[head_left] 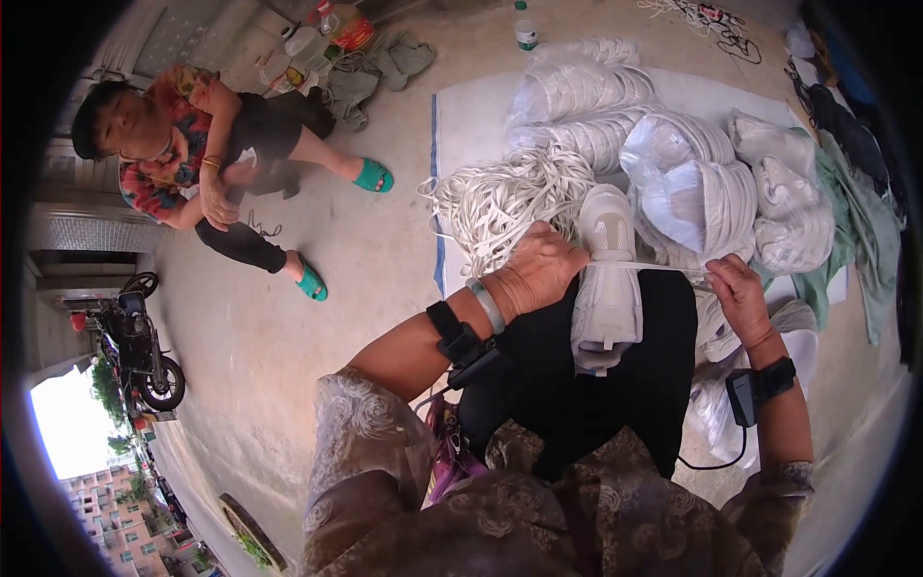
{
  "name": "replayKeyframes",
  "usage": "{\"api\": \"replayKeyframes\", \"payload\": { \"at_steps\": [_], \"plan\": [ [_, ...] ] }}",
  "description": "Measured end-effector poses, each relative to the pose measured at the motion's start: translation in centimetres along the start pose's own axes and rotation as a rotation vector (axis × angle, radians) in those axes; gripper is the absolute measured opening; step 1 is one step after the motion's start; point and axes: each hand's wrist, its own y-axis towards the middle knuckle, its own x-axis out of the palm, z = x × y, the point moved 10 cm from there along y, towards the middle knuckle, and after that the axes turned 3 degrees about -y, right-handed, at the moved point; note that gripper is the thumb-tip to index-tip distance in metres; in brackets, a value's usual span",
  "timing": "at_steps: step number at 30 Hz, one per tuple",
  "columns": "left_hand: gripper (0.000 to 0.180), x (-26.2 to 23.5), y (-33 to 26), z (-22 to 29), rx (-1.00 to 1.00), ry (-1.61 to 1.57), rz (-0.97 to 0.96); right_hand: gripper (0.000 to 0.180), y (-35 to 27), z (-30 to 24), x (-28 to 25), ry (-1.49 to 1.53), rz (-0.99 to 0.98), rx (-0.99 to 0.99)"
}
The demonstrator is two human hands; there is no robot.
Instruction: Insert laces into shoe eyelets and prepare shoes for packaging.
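Many bagged shoe uppers [702, 188], lace bundle [500, 197] behind shoe [608, 279].

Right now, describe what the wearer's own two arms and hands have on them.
Both hands are bare. The left hand has a pale grey-green bangle at the wrist, and behind it a black strapped device. The right hand has a similar black strapped device at the wrist, with a thin black cable trailing from it. Short brown patterned sleeves cover the upper arms.
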Motion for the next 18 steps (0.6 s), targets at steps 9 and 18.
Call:
{"api": "replayKeyframes", "payload": {
  "at_steps": [9, 18],
  "plan": [
    [0.007, -11.4, -9.7, -12.2, -0.47, 0.303, 0.035, 0.013, -3.6, 2.4, -7.9, -0.35, 0.11, -0.112],
    [0.017, -30.5, -19.6, -15.3, -0.754, 0.585, 0.298, 0.018, -9.4, 9.1, -24.6, -0.862, 0.136, 0.062]
  ]
}}
